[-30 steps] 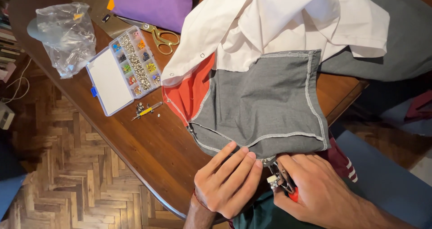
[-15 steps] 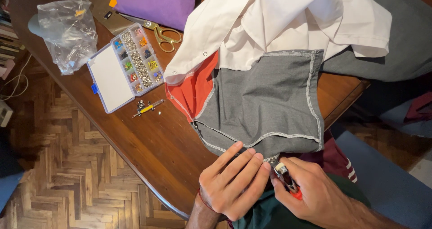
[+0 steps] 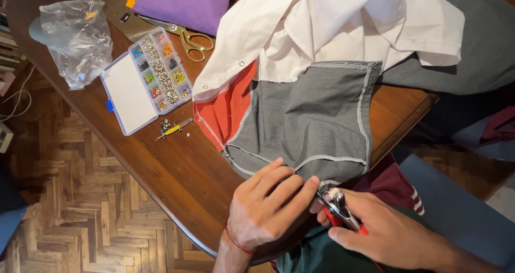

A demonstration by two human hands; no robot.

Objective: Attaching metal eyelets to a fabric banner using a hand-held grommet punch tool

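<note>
The grey fabric panel (image 3: 306, 123) lies at frame centre on the wooden table (image 3: 177, 171), its lower edge hanging over the table rim. The left hand (image 3: 263, 211) presses flat, fingers extended, on that lower hem. The right hand (image 3: 386, 233) is closed around red-handled snap pliers (image 3: 338, 209) at the hem; the pliers' handles are mostly hidden. A white garment (image 3: 332, 21) covers the panel's top. A compartment box (image 3: 147, 80) sits upper left.

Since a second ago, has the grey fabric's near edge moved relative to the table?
Yes. The grey fabric has drawn in leftward: its right hem now leaves more of the wooden table bare there.
</note>
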